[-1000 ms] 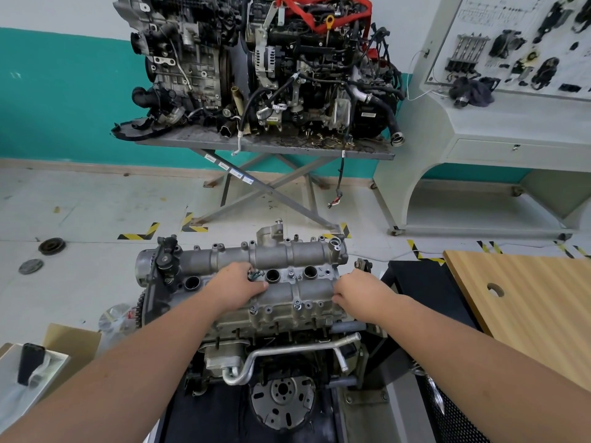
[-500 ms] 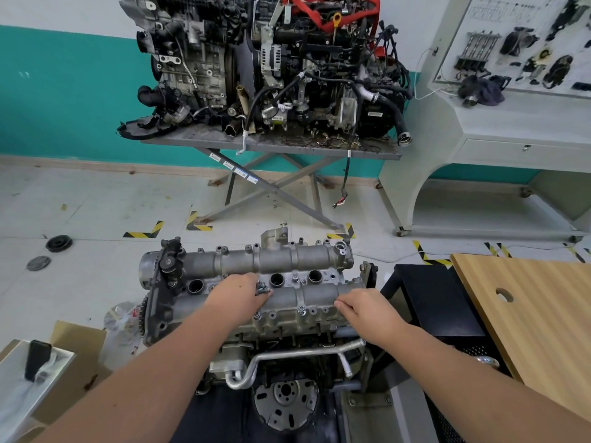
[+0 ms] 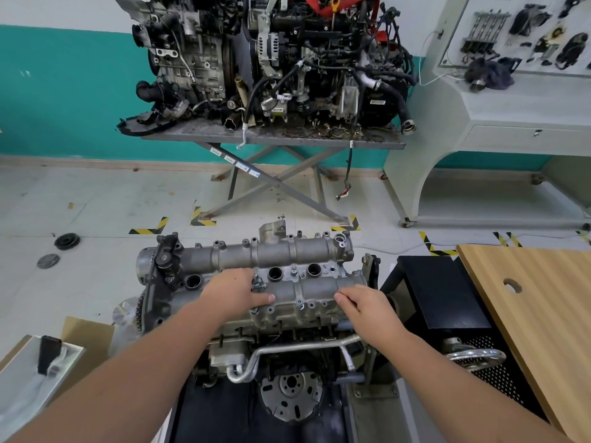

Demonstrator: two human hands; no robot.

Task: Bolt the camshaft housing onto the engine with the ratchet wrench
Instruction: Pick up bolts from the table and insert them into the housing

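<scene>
While the camshaft housing (image 3: 281, 276) sits on the engine (image 3: 287, 353), left hand (image 3: 235, 294) resting on its middle, fingers loose; right hand (image 3: 364, 306) at near-right edge, fingertips touching, hands apart

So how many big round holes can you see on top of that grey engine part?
3. One hole sits left of the left hand, and two holes sit between the hands on the camshaft housing. Another may hide under the left hand.

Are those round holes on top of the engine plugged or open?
Open: the three visible round holes in the camshaft housing look dark and hollow.
</scene>
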